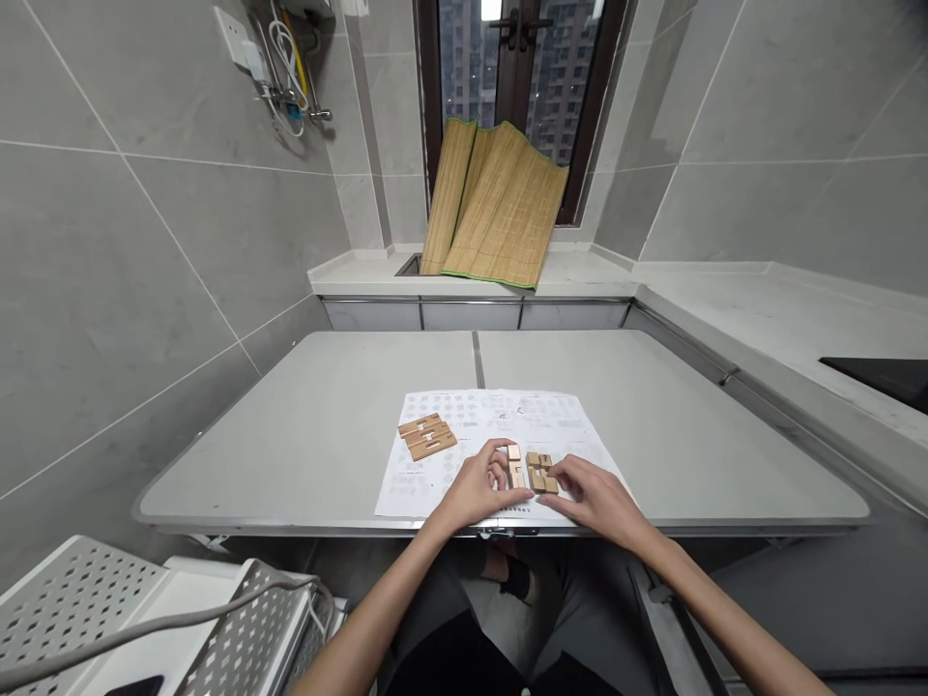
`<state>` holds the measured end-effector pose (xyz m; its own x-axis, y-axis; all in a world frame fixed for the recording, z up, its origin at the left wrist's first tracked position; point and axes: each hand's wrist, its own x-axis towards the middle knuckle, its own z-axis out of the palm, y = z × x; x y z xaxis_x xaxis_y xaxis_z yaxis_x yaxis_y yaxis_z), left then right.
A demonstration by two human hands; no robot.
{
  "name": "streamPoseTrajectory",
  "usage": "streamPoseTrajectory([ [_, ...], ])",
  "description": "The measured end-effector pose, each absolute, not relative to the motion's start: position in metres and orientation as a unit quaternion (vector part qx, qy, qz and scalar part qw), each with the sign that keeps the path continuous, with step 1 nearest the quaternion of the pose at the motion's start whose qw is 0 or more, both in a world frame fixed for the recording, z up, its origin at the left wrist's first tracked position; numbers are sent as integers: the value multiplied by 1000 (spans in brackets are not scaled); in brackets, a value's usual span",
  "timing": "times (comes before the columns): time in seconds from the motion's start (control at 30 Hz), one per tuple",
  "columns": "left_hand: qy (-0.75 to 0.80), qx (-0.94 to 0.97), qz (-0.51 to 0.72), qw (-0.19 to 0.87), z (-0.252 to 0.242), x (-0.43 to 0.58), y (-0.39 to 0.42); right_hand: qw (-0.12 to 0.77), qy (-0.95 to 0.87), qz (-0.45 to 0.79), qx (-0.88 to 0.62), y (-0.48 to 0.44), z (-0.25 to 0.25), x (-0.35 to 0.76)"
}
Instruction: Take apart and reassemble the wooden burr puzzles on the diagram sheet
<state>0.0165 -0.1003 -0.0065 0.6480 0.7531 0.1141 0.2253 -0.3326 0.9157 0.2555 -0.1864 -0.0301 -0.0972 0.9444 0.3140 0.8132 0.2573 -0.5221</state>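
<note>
On a printed paper sheet (pixel 435 488) near the table's front edge, two small groups of notched wooden puzzle pieces sit side by side between my hands. My left hand (pixel 482 483) curls around the paler wooden pieces (pixel 515 468), with its thumb at their near end and its index finger at their far end. The fingers of my right hand (pixel 594 495) are bent against the right side of the darker wooden blocks (pixel 540 472), thumb at the near corner. Farther left on the paper, several flat slotted wooden pieces (pixel 427 437) lie together, touched by neither hand.
The white folding table (pixel 348 387) has a seam down its middle. Behind it, a bamboo mat (pixel 500 208) leans on the counter (pixel 580 275) by the window. A white perforated rack (pixel 94 590) with a grey cable (pixel 145 626) stands at the lower left.
</note>
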Motion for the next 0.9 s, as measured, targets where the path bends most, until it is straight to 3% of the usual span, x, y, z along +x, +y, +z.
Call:
streamPoseTrajectory([
  [0.13, 317, 769, 270, 485, -8, 15, -100, 316, -710, 150, -611, -187, -26, 256],
  [0.37, 338, 763, 268, 481, -8, 15, -101, 487, -573, 300, -587, -182, -25, 258],
  [0.9, 307, 756, 281, 505, -2, 15, -104, 492, -595, 366, -519, -166, -35, 229],
])
